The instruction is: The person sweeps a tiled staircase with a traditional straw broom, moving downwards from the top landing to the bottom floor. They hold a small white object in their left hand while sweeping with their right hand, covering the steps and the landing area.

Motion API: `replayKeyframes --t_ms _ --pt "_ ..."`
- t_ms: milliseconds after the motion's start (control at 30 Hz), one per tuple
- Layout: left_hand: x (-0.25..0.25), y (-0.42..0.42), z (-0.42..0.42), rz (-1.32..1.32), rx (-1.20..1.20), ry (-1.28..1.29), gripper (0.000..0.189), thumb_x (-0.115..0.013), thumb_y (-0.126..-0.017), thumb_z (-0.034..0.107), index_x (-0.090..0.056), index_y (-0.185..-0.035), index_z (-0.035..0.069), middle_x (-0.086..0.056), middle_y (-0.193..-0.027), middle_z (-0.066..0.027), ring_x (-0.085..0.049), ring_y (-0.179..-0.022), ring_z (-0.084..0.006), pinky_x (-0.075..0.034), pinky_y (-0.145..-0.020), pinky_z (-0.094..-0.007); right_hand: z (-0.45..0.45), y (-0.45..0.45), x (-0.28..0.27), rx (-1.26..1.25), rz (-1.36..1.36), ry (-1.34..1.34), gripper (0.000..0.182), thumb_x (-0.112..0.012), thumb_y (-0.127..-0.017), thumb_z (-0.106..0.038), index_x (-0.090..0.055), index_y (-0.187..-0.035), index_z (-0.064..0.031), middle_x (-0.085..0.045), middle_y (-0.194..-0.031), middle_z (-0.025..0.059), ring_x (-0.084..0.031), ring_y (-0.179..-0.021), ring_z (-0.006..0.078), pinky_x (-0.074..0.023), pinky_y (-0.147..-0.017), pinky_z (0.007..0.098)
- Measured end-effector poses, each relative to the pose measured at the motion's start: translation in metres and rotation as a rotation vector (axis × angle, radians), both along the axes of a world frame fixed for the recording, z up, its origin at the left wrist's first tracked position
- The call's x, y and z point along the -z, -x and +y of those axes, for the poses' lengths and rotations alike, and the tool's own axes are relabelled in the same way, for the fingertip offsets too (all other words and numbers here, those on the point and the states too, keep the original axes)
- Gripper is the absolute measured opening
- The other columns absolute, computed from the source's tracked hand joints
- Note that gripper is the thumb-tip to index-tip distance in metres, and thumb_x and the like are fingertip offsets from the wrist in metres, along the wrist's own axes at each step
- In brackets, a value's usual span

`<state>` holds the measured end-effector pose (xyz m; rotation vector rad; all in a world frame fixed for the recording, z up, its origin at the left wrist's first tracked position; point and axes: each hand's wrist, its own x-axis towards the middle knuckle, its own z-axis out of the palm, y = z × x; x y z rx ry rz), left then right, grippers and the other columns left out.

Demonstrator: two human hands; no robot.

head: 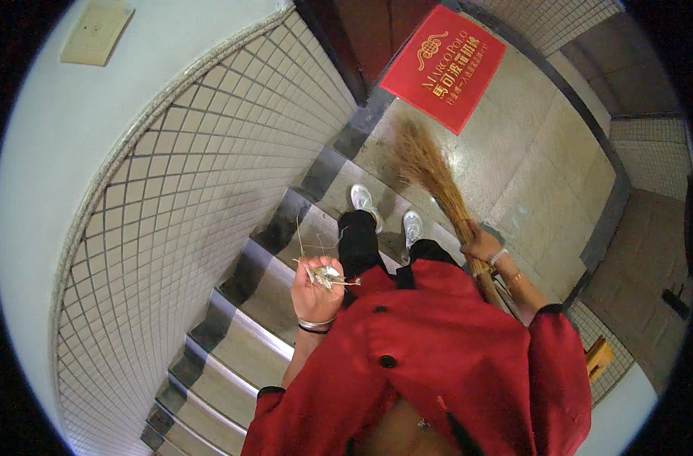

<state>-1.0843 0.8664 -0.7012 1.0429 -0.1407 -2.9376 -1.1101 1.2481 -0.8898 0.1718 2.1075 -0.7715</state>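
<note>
My left hand (319,289) is raised palm up, its fingers curled over a small bunch of dry plant stalks and debris (323,276) with a whitish scrap in it. A few thin stalks stick out past the fingers. In my right hand (483,246) is a straw broom (440,182), gripped where the bristles are bound near the handle. The broom's bristles fan out above the landing floor, towards the red mat; whether they touch the floor I cannot tell. The lower end of its handle passes beside the red jacket and is partly hidden.
I stand at the top of tiled stairs (255,330), my shoes on a step beside the landing (523,165). A red doormat (449,68) bearing writing lies before a dark door (375,34). A tiled wall (209,131) runs along the left. A yellow object (598,358) is at the right.
</note>
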Motion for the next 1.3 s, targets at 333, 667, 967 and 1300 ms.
replayKeyframes --t_ms 333,667,967,1300 --pt "0.001 0.074 -0.065 -0.130 0.163 0.005 0.023 -0.042 -0.088 0.024 -0.054 -0.078 0.007 -0.055 -0.079 -0.0040 -0.051 -0.087 -0.0200 -0.038 -0.088 -0.0373 -0.116 0.094 0.109 0.200 -0.335 0.220 0.079 -0.066 -0.059 -0.030 -0.034 -0.126 -0.0043 -0.055 -0.104 0.0148 -0.055 -0.090 0.0248 -0.0439 -0.076 0.0321" --pt "0.013 0.194 -0.101 -0.031 0.462 0.129 0.023 -0.042 -0.087 0.022 -0.054 -0.082 0.004 -0.058 -0.081 -0.0057 -0.054 -0.085 -0.0205 -0.040 -0.086 -0.0363 -0.042 -0.077 0.071 1.398 -0.284 0.266 0.040 -0.060 -0.069 -0.007 -0.049 -0.106 -0.0004 -0.058 -0.079 0.0091 -0.055 -0.061 0.0195 -0.0457 -0.053 0.0300" --pt "0.024 0.229 -0.087 -0.030 0.590 0.032 0.022 -0.043 -0.087 0.022 -0.054 -0.082 0.004 -0.058 -0.081 -0.0052 -0.054 -0.085 -0.0212 -0.038 -0.088 -0.0374 -0.119 0.029 0.010 1.217 -0.048 0.443 0.054 -0.060 -0.070 -0.011 -0.041 -0.120 -0.0032 -0.056 -0.092 0.0080 -0.054 -0.072 0.0160 -0.0454 -0.064 0.0274" --pt "0.002 0.229 -0.101 -0.099 0.606 0.261 0.022 -0.041 -0.088 0.021 -0.051 -0.076 0.006 -0.053 -0.076 -0.0037 -0.050 -0.084 -0.0208 -0.042 -0.084 -0.0364 -0.199 0.132 0.185 0.935 -0.223 0.592 0.063 -0.067 -0.061 -0.025 -0.045 -0.115 -0.0022 -0.058 -0.092 0.0121 -0.055 -0.079 0.0217 -0.0457 -0.070 0.0315"
